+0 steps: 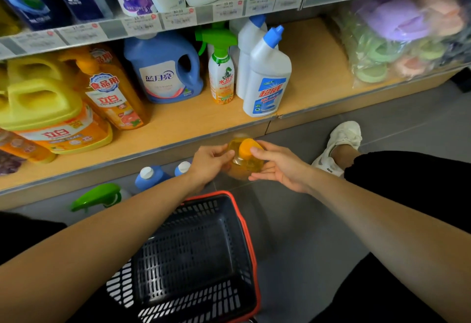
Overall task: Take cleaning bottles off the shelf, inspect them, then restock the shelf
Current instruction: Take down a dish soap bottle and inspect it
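Now L grip point(212, 162) & R grip point(279, 167) both clasp orange-capped bottle point(245, 151), by shelf point(178, 121) edge.

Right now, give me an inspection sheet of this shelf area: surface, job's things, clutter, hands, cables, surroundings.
Surface: wooden shelf board, bottles on its left part; grey floor below.
Job's things: yellow bottle with orange cap, held in front of the shelf edge; blue jug, spray bottle, white bottles, orange bottle and yellow jugs on the shelf; two blue bottles and a green-topped sprayer on the floor.
Clutter: black basket with red rim, below the arms.
Hands: left hand and right hand both hold the yellow bottle, right fingers at its cap.
Cables: nothing seen.
Surroundings: price tags on the upper shelf edge; bagged pastel goods at right; white shoe.
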`<action>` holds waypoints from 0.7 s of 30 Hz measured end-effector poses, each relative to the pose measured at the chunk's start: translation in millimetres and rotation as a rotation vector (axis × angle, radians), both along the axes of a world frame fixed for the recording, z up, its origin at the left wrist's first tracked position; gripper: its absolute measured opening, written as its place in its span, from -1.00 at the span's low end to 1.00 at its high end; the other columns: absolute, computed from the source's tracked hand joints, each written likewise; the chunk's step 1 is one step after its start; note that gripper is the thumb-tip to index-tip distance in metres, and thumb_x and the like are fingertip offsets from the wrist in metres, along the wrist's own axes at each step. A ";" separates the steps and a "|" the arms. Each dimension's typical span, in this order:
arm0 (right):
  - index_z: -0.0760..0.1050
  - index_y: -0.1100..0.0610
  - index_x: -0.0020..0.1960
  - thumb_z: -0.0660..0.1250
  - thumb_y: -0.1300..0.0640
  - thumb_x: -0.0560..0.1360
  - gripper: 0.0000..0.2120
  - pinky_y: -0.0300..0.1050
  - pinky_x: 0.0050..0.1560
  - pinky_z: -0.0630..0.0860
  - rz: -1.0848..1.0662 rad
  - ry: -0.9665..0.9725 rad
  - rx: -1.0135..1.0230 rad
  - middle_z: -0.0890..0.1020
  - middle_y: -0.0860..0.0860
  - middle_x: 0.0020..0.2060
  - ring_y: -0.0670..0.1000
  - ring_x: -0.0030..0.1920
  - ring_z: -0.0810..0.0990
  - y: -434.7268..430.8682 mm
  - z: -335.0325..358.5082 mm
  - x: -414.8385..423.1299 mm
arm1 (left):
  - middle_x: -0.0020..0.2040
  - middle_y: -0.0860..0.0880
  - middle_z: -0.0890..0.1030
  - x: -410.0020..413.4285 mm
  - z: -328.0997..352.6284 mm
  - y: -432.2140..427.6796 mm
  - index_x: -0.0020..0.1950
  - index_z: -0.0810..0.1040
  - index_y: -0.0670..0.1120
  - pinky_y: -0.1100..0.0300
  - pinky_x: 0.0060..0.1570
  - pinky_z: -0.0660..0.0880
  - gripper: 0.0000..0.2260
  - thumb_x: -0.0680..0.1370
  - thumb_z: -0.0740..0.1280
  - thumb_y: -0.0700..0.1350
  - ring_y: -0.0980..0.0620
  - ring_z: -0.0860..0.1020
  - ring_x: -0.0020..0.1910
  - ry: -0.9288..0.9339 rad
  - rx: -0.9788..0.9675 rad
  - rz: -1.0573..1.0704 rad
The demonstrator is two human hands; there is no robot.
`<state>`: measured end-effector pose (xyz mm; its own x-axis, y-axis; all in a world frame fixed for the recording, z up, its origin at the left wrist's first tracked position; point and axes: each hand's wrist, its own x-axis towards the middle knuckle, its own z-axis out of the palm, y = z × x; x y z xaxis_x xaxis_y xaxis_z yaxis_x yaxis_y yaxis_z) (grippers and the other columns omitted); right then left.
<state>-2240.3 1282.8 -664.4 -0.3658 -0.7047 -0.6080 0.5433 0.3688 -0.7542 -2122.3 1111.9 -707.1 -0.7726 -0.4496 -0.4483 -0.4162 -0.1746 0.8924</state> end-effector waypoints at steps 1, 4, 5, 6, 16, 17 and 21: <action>0.52 -0.07 0.27 0.49 -0.05 0.45 -0.59 0.01 0.06 0.65 0.002 -0.004 0.015 0.67 0.11 0.17 0.15 0.12 0.69 -2.6 -3.9 0.0 | 0.06 -0.07 0.73 -2.1 -5.3 -0.6 0.12 0.68 0.07 -0.10 0.25 0.57 -0.84 0.62 0.38 -0.14 -0.11 0.66 0.15 -0.020 -0.020 -0.009; 0.55 -0.11 0.17 0.47 -0.04 0.49 -0.73 0.02 0.09 0.65 0.028 -0.008 0.062 0.67 0.12 0.15 0.14 0.12 0.69 -6.9 -18.8 -0.8 | 0.14 -0.21 0.69 -7.5 -19.1 0.8 0.21 0.65 -0.06 -0.22 0.30 0.50 -0.81 0.67 0.29 -0.18 -0.24 0.61 0.22 -0.090 -0.090 -0.076; 0.54 -0.11 0.18 0.46 -0.03 0.50 -0.73 0.05 0.12 0.64 0.037 -0.007 0.077 0.67 0.12 0.16 0.14 0.12 0.69 -7.6 -24.9 -0.7 | 0.15 -0.24 0.68 -8.6 -23.0 1.8 0.22 0.64 -0.11 -0.23 0.30 0.49 -0.81 0.67 0.27 -0.21 -0.27 0.60 0.22 -0.112 -0.099 -0.098; 0.53 -0.09 0.20 0.45 -0.01 0.51 -0.72 0.08 0.16 0.63 0.049 -0.004 0.093 0.67 0.12 0.16 0.13 0.13 0.69 -8.1 -30.8 0.0 | 0.15 -0.26 0.67 -8.7 -26.0 2.7 0.20 0.63 -0.13 -0.23 0.30 0.49 -0.82 0.67 0.26 -0.24 -0.27 0.60 0.22 -0.133 -0.103 -0.123; 0.45 0.01 0.42 0.35 -0.21 0.53 -0.47 -0.08 -0.19 0.69 0.235 0.580 0.359 0.67 0.10 0.10 0.01 -0.22 0.74 -11.0 -40.7 1.9 | 0.12 -0.16 0.69 -2.5 -24.7 -14.7 0.23 0.61 -0.19 -0.02 0.23 0.55 -0.70 0.51 0.49 -0.25 -0.13 0.64 0.14 -0.249 -0.303 -0.453; 0.53 0.02 0.33 0.34 -0.23 0.53 -0.53 -0.05 -0.19 0.70 0.271 0.683 0.373 0.69 0.08 0.03 -0.02 -0.26 0.73 -11.5 -37.8 1.6 | 0.10 -0.14 0.70 -2.6 -21.5 -17.4 0.22 0.63 -0.17 -0.01 0.22 0.54 -0.70 0.50 0.50 -0.21 -0.10 0.64 0.12 -0.260 -0.393 -0.482; 0.63 0.02 0.17 0.39 -0.21 0.50 -0.62 0.02 -0.02 0.66 0.360 0.920 0.419 0.72 -0.02 -0.12 -0.06 -0.18 0.70 -16.2 -22.6 -6.0 | 0.04 -0.03 0.72 -9.3 -2.2 -28.0 0.15 0.69 -0.06 0.04 0.13 0.55 -0.75 0.48 0.52 -0.09 0.00 0.64 0.03 -0.223 -0.667 -0.508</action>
<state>-2246.3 1266.6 -687.0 -0.6191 -0.6616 -0.4232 -0.3609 0.7183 -0.5949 -2131.6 1083.9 -709.3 -0.8763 -0.2970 -0.3793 -0.4797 0.6102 0.6305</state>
